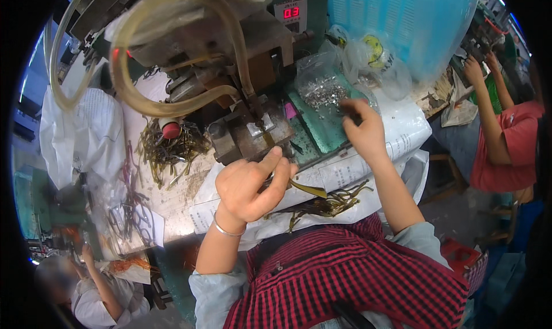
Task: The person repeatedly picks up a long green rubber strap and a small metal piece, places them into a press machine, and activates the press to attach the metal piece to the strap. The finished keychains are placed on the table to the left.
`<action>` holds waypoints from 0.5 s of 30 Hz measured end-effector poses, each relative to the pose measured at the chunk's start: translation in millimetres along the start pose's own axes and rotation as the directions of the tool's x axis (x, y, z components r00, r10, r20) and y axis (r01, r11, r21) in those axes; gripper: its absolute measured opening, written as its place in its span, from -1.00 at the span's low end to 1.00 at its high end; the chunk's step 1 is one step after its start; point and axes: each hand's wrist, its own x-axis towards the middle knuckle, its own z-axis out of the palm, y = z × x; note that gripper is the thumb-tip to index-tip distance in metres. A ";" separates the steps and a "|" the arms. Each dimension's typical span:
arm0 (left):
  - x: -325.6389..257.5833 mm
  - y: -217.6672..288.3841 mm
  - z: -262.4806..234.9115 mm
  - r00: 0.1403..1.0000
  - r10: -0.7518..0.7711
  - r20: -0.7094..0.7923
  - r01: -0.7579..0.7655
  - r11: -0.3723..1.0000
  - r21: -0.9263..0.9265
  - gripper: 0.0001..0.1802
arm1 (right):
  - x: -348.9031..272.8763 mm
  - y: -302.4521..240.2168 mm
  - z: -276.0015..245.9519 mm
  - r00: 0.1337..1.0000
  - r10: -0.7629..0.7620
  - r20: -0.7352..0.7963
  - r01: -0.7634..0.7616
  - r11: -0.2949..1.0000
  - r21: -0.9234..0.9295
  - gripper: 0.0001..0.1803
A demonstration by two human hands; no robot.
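Observation:
My left hand (pixel 250 188) is closed around a thin olive-brown strip (pixel 310 189), whose wider end sticks out to the right below the thumb. Its index fingertip rests at the front of a metal fixture (pixel 253 130) on a bench machine, where a bit of olive-brown material shows. Over the green tray (pixel 330 134), my right hand (pixel 366 132) has its fingers curled in a pinch beside a heap of small silver metal parts (pixel 323 92). Whatever the right fingertips hold is too small to make out.
More strips (pixel 328 205) lie before me on white printed sheeting, and a tangled pile (pixel 172 150) sits left of the fixture. A clear hose (pixel 238 35) loops over the machine. Behind the parts stands a blue crate (pixel 397 24). Other people work at left and right.

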 end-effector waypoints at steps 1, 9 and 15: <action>-1.3 1.1 0.6 1.000 -0.007 -0.004 0.007 1.000 -0.004 -0.70 | -3.6 -0.5 1.8 0.997 -0.069 0.026 0.072 0.978 -0.194 -0.76; -32.0 39.8 -31.1 0.960 -0.279 -0.022 0.275 0.955 -0.108 -0.59 | -7.0 8.1 23.6 0.974 -0.225 -0.039 0.174 0.843 -0.509 -0.91; -91.1 -6.4 -130.8 0.605 -0.540 -0.585 0.772 0.577 0.265 -0.87 | -18.3 14.0 -0.9 0.994 -0.017 -0.106 0.006 0.995 -0.100 -0.77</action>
